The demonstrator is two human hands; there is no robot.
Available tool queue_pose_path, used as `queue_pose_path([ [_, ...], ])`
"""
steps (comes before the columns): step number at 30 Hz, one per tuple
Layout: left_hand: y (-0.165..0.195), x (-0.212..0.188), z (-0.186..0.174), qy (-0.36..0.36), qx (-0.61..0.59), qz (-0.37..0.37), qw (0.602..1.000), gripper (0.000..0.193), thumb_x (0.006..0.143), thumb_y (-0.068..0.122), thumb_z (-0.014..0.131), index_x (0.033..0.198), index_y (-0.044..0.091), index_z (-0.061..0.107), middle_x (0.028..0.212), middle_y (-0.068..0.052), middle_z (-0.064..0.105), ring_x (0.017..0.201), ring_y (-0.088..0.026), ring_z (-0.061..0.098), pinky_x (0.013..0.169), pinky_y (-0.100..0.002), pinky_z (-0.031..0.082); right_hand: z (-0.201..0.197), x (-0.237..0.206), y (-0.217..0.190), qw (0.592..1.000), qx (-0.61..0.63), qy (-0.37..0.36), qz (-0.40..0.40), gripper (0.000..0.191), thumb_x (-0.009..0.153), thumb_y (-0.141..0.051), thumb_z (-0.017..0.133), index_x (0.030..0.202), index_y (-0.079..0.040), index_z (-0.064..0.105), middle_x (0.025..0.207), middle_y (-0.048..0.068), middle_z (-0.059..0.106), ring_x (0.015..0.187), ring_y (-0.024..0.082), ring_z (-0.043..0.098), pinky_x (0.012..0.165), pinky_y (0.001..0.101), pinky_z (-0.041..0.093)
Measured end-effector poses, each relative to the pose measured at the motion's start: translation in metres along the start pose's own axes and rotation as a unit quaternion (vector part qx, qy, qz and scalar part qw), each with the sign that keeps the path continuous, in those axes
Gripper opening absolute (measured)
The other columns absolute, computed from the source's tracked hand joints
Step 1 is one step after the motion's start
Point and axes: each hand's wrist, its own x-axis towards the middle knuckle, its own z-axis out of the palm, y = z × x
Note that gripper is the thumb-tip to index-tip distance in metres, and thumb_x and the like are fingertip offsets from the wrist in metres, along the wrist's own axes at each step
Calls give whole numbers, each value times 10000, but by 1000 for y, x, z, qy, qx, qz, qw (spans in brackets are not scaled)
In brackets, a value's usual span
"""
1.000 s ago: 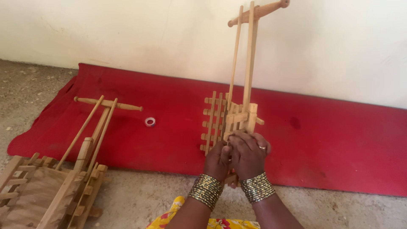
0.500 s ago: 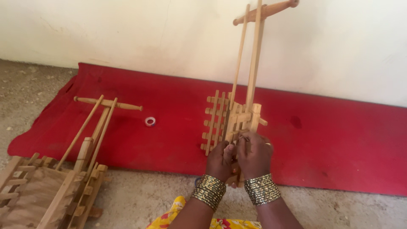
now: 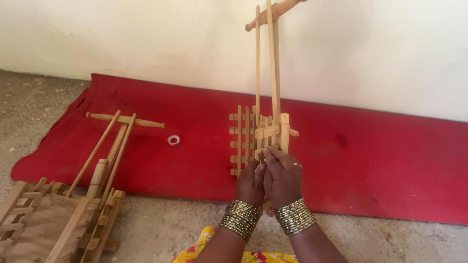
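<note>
A wooden slatted frame (image 3: 243, 139) lies on the red mat (image 3: 370, 151), with two long upright sticks (image 3: 274, 63) rising from it to a turned handle bar at the top. My left hand (image 3: 252, 182) and my right hand (image 3: 282, 178) are pressed together at the near end of this frame, fingers closed on its lower wooden part. Both wrists carry stacks of metal bangles (image 3: 292, 216). What lies between the fingers is hidden.
A second wooden frame with a handle (image 3: 73, 204) rests at the left on the gritty floor (image 3: 165, 229), partly on the mat. A small roll of tape (image 3: 173, 140) sits on the mat. A white wall (image 3: 146, 39) stands behind.
The view has shifted a little, and the upright sticks now lean slightly more to the left. My hands stay at the frame's near end, drawn closer together.
</note>
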Motion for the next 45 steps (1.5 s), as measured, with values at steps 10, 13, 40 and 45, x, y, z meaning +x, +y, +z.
queue_pose_path([
  [10, 3, -6, 4, -18, -30, 41, 999, 643, 1003, 629, 434, 1078, 32, 659, 903, -99, 725, 833, -164, 726, 695, -318, 581, -8, 11, 8, 996, -60, 37, 61, 232, 986, -287, 634, 1092, -138, 778, 1068, 29, 733, 1044, 245, 652, 977, 464, 415],
  [13, 1, -4, 1, -33, -46, -21, 998, 649, 976, 630, 436, 1053, 22, 648, 855, -102, 721, 773, -173, 740, 662, -317, 603, -6, 10, 2, 995, -53, -34, 75, 201, 977, -256, 642, 1064, -182, 807, 980, 16, 748, 1000, 238, 651, 992, 483, 392],
  [40, -10, -12, 4, -90, -196, -84, 973, 560, 978, 536, 481, 1165, 26, 617, 1003, -81, 717, 877, -164, 712, 757, -332, 627, -22, -32, 4, 986, -139, -76, 58, 217, 813, -167, 691, 1005, -204, 786, 1076, -27, 728, 1164, 276, 539, 983, 529, 306],
  [45, -21, -10, -1, -60, -30, -1, 998, 541, 1067, 499, 471, 1045, 6, 693, 886, -103, 705, 807, -176, 686, 711, -328, 585, -16, -41, 2, 998, -58, -19, 1, 225, 805, -169, 683, 1005, -207, 777, 1122, -34, 728, 1197, 261, 538, 988, 496, 304],
])
